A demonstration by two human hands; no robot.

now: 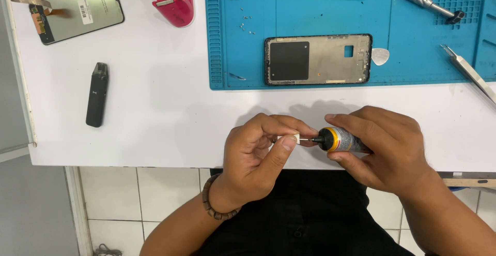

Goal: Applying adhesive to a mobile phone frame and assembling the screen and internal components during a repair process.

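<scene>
Glue tube (345, 140) gripped in right hand (385, 150), nozzle touching small white part (290, 139) pinched by left hand (257, 155); needed light, steady squeeze.

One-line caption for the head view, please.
Right hand touches black-nozzled glue tube to small white piece pinched in left hand.

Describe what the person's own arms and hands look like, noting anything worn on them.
Both forearms are bare, with no sleeves or gloves showing. The left hand has a bracelet of dark brown round beads around its wrist. The right hand wears nothing visible: no ring, watch or band.
</scene>
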